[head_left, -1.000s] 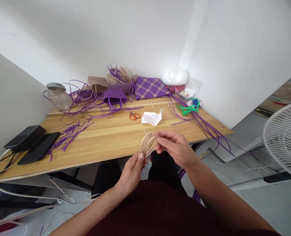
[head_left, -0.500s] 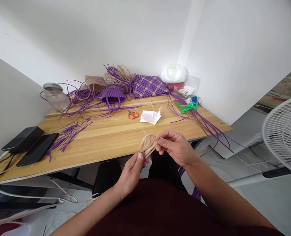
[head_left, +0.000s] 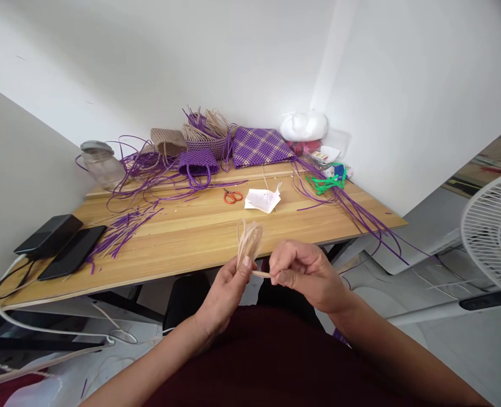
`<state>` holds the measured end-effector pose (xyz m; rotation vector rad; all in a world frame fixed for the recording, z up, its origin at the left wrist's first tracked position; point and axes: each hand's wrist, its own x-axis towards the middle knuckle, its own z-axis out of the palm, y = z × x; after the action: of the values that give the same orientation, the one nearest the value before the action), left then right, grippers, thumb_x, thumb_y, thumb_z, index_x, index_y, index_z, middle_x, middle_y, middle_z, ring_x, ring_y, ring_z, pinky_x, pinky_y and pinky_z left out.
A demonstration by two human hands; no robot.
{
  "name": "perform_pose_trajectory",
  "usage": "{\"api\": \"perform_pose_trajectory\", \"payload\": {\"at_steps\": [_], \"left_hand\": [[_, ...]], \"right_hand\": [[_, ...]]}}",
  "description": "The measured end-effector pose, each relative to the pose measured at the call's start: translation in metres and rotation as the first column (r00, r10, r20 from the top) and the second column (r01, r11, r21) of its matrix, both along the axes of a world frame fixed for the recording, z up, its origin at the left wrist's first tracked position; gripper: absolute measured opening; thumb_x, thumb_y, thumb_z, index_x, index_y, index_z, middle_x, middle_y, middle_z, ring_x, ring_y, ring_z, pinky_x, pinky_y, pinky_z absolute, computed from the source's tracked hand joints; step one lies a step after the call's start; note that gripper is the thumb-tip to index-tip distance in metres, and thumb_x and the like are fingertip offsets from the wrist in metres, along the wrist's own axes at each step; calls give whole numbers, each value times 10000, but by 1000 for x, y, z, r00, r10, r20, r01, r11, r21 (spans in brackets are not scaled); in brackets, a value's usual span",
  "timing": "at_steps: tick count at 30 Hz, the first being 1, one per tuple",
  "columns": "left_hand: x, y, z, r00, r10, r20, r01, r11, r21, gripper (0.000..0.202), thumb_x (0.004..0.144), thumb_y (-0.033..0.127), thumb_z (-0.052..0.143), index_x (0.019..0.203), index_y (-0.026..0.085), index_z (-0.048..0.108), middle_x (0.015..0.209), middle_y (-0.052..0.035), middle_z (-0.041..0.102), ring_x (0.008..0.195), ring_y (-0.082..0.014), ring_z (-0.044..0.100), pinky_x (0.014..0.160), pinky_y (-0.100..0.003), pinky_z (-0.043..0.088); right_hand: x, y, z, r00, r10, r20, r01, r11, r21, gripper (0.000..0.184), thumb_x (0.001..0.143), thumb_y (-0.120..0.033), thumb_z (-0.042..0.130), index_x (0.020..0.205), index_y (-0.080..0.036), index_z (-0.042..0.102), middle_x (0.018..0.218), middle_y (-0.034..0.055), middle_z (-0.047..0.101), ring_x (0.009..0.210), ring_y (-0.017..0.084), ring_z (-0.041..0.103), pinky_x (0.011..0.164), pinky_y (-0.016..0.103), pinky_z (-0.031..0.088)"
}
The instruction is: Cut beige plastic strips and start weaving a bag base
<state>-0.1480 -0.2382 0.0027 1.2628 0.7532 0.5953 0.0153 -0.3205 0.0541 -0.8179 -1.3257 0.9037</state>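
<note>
My left hand (head_left: pixel 223 294) pinches a looped bundle of beige weaving strips (head_left: pixel 247 242) that stands up from its fingertips, just in front of the wooden table's (head_left: pixel 199 237) near edge. My right hand (head_left: pixel 306 274) is closed beside it, pinching one end of a beige strip that runs across from the bundle. Both hands hover above my lap, close together.
On the table lie orange scissors (head_left: pixel 232 196), a folded white paper (head_left: pixel 264 199), loose purple strips (head_left: pixel 121 229), woven purple and beige bags (head_left: pixel 258 147), a glass jar (head_left: pixel 100 164), green cord (head_left: pixel 326 182) and two dark phones (head_left: pixel 59 246). A white fan (head_left: pixel 493 232) stands at the right.
The right hand has slid down and right, drawing a strip end out of the bundle. The left hand has turned the bundle more upright.
</note>
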Motion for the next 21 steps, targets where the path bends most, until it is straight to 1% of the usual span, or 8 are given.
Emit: {"api": "perform_pose_trajectory", "payload": {"at_steps": [4, 7, 9, 10, 12, 15, 17, 21], "left_hand": [[-1, 4, 2, 1000, -1, 15, 2, 998, -61, 454, 836, 619, 578, 836, 165, 581, 573, 79, 285, 481, -62, 171, 439, -215, 137], [-1, 4, 0, 1000, 6, -17, -6, 999, 33, 457, 869, 608, 536, 754, 166, 536, 582, 67, 322, 492, -63, 210, 448, -210, 169], [-2, 3, -3, 999, 10, -41, -6, 995, 102, 461, 886, 608, 503, 730, 174, 502, 585, 64, 328, 495, -67, 230, 456, -211, 189], [-2, 3, -4, 999, 7, -52, -1, 993, 121, 458, 891, 606, 493, 730, 178, 494, 587, 64, 329, 493, -69, 233, 457, -213, 194], [-2, 2, -6, 998, -2, -69, 12, 990, 142, 450, 894, 603, 486, 739, 181, 491, 597, 61, 334, 489, -69, 237, 454, -215, 197], [-2, 2, -7, 995, -14, -96, 30, 987, 160, 445, 902, 597, 475, 747, 180, 495, 617, 53, 352, 495, -70, 251, 451, -214, 202], [-2, 2, -8, 994, -20, -104, 38, 984, 174, 445, 910, 593, 464, 750, 179, 496, 630, 50, 360, 502, -70, 259, 453, -211, 211], [-3, 4, -11, 994, -2, -106, 22, 982, 189, 431, 920, 583, 452, 781, 180, 506, 666, 43, 396, 512, -68, 277, 461, -206, 225]], "right_hand": [[-4, -12, 7, 949, 197, 244, -195, 980, -34, 70, 825, -120, 704, 839, -184, 726, 790, 45, 665, 752, 157, 611, 718, 303, 486], [-5, -16, 17, 843, 367, 393, -338, 930, -143, 45, 834, -157, 709, 852, -156, 751, 804, 71, 694, 780, 172, 638, 742, 302, 508], [-2, -15, 21, 828, 365, 426, -332, 931, -153, 82, 820, -219, 739, 874, -162, 761, 789, 65, 696, 757, 171, 639, 719, 295, 510], [1, -13, 22, 857, 294, 423, -268, 956, -122, 104, 816, -244, 746, 892, -174, 761, 786, 58, 695, 744, 169, 638, 703, 291, 509], [8, -5, 23, 922, 0, 387, 4, 1000, -10, 125, 842, -262, 721, 948, -203, 750, 819, 47, 696, 723, 158, 632, 668, 280, 504], [19, 12, 21, 804, -444, 396, 398, 896, 197, 191, 889, -227, 655, 1071, -227, 715, 960, 61, 693, 774, 154, 629, 661, 272, 507], [22, 22, 19, 709, -535, 459, 416, 843, 340, 217, 878, -195, 658, 1086, -221, 713, 999, 65, 687, 813, 154, 634, 678, 269, 521], [18, 32, 14, 633, -630, 449, 372, 757, 536, 152, 882, -128, 632, 968, -204, 732, 932, 52, 706, 872, 154, 659, 801, 289, 539]]}}
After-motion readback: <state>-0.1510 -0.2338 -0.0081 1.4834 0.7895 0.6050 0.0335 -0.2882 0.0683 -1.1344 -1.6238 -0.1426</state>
